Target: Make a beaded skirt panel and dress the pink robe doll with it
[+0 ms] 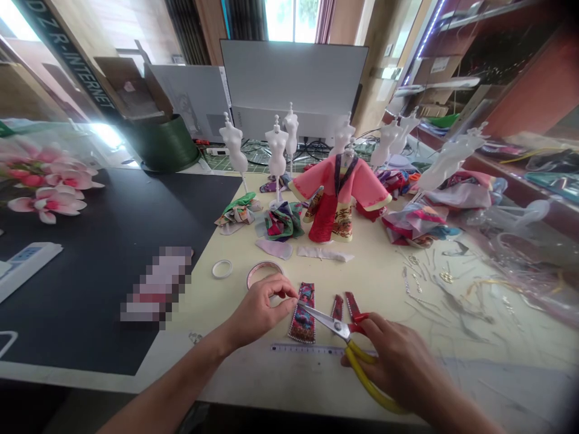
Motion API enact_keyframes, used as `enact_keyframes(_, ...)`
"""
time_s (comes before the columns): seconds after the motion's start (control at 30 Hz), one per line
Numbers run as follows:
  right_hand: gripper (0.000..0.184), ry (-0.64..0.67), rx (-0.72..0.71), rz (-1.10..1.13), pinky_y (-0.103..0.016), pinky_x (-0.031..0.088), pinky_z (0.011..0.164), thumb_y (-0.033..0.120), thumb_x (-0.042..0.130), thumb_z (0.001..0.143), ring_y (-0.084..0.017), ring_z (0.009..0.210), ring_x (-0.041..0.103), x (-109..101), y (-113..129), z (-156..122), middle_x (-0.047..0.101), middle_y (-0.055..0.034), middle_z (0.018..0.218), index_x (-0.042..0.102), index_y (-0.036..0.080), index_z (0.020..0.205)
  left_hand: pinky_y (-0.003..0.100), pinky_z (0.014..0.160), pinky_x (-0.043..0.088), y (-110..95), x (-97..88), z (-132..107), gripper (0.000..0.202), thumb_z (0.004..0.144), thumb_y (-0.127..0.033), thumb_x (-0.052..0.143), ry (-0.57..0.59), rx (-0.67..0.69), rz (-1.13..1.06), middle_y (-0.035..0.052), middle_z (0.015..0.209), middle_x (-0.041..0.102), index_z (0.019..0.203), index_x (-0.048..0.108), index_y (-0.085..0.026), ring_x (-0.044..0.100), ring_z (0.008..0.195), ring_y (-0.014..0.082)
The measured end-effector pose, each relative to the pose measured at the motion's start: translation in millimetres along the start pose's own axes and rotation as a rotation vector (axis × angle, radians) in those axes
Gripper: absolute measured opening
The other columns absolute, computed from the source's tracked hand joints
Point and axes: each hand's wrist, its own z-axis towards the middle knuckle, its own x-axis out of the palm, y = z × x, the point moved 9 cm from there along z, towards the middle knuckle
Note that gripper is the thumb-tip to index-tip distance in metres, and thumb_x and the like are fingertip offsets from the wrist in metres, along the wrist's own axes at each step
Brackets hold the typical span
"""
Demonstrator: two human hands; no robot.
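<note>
The left hand [259, 311] pinches the top of a patterned fabric strip [301, 322] near the counter's [375, 271] front edge. The right hand [398, 361] grips yellow-handled scissors [326, 320], their tips at the strip. Trimming looks in hand; the next move calls for a steady cut along it.

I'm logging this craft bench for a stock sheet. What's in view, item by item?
doll dress forms: about seven, white, along the table's far side
doll jacket: one, pink over red, centre of table
fabric bundles: several, multicoloured, around the forms
patterned strips: three, mainly red, by the hands
tape rings: two, one clear, one pink-edged, left of the strips
ruler: one, pale, below the strips
artificial flowers: one bunch, pink, far left
scissors: one pair, yellow-handled, in right hand
left hand: beside the widest strip
right hand: gripping the scissors
</note>
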Motion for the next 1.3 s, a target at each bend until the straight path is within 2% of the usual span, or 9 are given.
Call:
enact_keyframes(0.37,0.028,0.013,-0.042,-0.037,-0.034,0.048,0.057,0.040,0.059,0.081,-0.022,0.068,0.061,3,3,-3,0.064,-0.0096,0.083,0.062,0.014,0.090,0.025,0.073,0.042,1,5.7,2,0.012,0.077,-0.014,0.053,0.033,-0.015,-0.039,0.0000,0.077,0.056,0.067,0.053,-0.018,0.053,0.076,0.0136)
enact_keyframes(0.5,0.026,-0.012,-0.072,-0.061,-0.034,0.048,0.057,0.039,0.060,0.079,-0.022,0.068,0.060,-1,5,-4,0.063,-0.0098,0.084,0.061,0.015,0.089,0.025,0.071,0.041,4,8.4,1,0.013,0.074,-0.012,0.052,0.032,-0.059,-0.096,-0.0003,0.075,0.054,0.063,0.048,-0.018,0.052,0.074,0.0135)
enact_keyframes(0.67,0.035,-0.063,-0.093,-0.061,-0.034,0.049,0.060,0.046,0.064,0.077,-0.023,0.073,0.061,-5,5,-5,0.062,-0.0095,0.088,0.059,0.016,0.093,0.025,0.068,0.038,9,10.9,0,0.013,0.073,-0.012,0.051,0.010,-0.139,-0.194,-0.0012,0.071,0.051,0.062,0.047,-0.018,0.048,0.070,0.0125)
enact_keyframes(0.87,0.052,-0.098,-0.107,-0.027,-0.035,0.049,0.059,0.054,0.074,0.064,-0.023,0.071,0.060,-7,3,-7,0.061,-0.0074,0.088,0.056,0.017,0.095,0.025,0.069,0.038,8,13.9,-3,0.014,0.074,-0.012,0.052,0.006,-0.148,-0.237,-0.0010,0.072,0.052,0.062,0.047,-0.017,0.048,0.071,0.0125)
enact_keyframes(1.07,0.063,-0.056,-0.042,0.022,-0.040,0.051,0.070,0.055,0.081,0.052,-0.026,0.082,0.059,-6,-1,-10,0.059,-0.0083,0.094,0.056,0.018,0.096,0.025,0.069,0.040,4,14.9,-3,0.015,0.074,-0.011,0.052,0.011,-0.132,-0.215,-0.0008,0.072,0.053,0.062,0.048,-0.017,0.049,0.071,0.0123)
enact_keyframes(1.23,0.061,-0.036,-0.033,0.048,-0.040,0.051,0.071,0.053,0.081,0.053,-0.026,0.083,0.059,-4,0,-13,0.059,-0.0085,0.094,0.056,0.018,0.096,0.025,0.069,0.041,3,13.5,-4,0.016,0.075,-0.009,0.052,-0.024,-0.097,-0.181,-0.0007,0.072,0.052,0.062,0.047,-0.017,0.049,0.070,0.0119)
enact_keyframes(1.3,0.061,-0.009,-0.021,0.070,-0.040,0.051,0.070,0.055,0.080,0.053,-0.026,0.082,0.060,-2,-1,-14,0.060,-0.0081,0.094,0.056,0.018,0.096,0.025,0.070,0.041,-3,12.5,-5,0.017,0.076,-0.008,0.051,-0.061,-0.021,-0.114,-0.0001,0.072,0.053,0.062,0.046,-0.017,0.050,0.071,0.0125)
